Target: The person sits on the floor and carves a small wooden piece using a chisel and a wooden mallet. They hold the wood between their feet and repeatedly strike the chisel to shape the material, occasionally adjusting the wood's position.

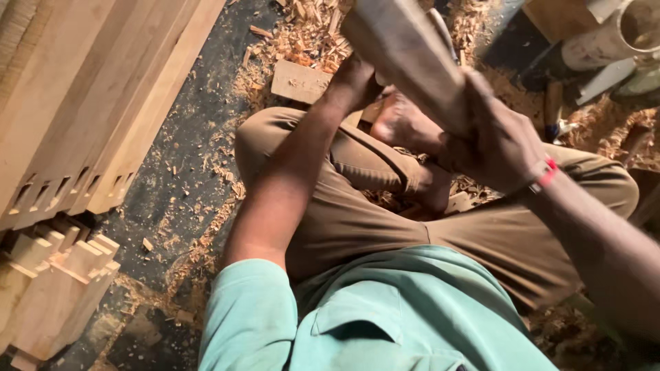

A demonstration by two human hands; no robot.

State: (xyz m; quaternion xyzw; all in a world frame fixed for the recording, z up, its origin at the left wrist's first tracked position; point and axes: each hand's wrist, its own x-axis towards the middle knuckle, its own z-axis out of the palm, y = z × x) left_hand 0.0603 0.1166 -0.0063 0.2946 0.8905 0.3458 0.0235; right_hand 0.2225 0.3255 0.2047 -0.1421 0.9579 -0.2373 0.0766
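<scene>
From the head view, the right hand (pixel 498 148) wraps tight around a wooden mallet (pixel 405 51), raised over the lap. The left hand (pixel 354 82) reaches behind it (grip hidden, cannot tell). Wood shavings (pixel 302 34) litter the floor beside notched planks (pixel 75 130).

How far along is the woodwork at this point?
Done: stacked boards at left already have notched ends, and shavings cover the floor. In hand: the right hand grips a wooden mallet; the left hand reaches under it, its hold hidden. Left: cannot tell; the piece being cut is hidden.
</scene>
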